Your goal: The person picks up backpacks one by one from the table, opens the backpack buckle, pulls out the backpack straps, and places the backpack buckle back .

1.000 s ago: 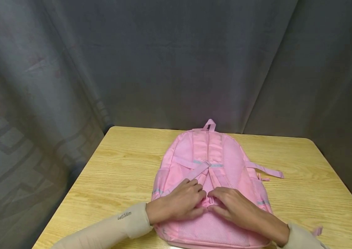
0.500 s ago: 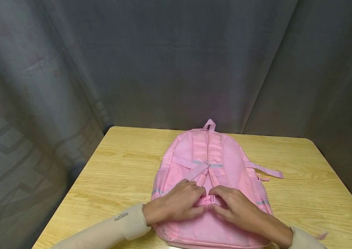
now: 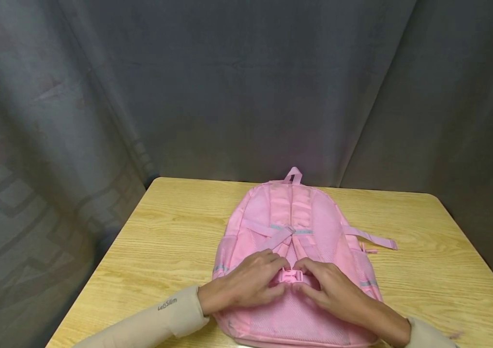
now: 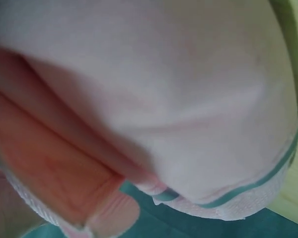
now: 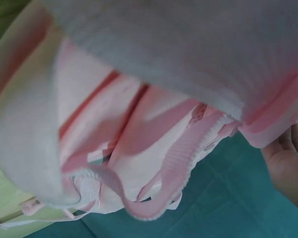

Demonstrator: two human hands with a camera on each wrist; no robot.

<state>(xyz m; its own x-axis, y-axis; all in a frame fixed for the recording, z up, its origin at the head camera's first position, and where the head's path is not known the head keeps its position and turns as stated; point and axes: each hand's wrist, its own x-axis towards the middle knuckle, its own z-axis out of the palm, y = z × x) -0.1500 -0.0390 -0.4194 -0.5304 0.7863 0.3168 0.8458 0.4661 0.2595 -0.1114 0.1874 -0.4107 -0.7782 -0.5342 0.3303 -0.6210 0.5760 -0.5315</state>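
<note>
A pink backpack (image 3: 255, 295) lies on the table, its shoulder straps (image 3: 291, 205) facing up. Low over its mesh panel sits a pink side-release buckle (image 3: 291, 276), whose two halves appear joined. My left hand (image 3: 257, 278) grips the buckle's left end, thumb below and fingers above. From the other side, my right hand (image 3: 333, 290) pinches the right end, the thumb and index finger curled around it. Pink cloth (image 4: 188, 99) fills most of the left wrist view. In the right wrist view, pink folds and a ribbed strap (image 5: 181, 158) hide most of the grip.
The wood-grain table (image 3: 163, 227) extends to both sides of the bag. A loose strap end (image 3: 377, 239) and zipper pulls (image 3: 369, 249) stick out on the bag's right. Behind hangs a dark grey curtain (image 3: 237, 96). The carry loop (image 3: 294, 173) points toward it.
The buckle, largely hidden between the fingers before, now shows whole in the gap between both hands. My left hand has shifted slightly left; the backpack has stayed in place.
</note>
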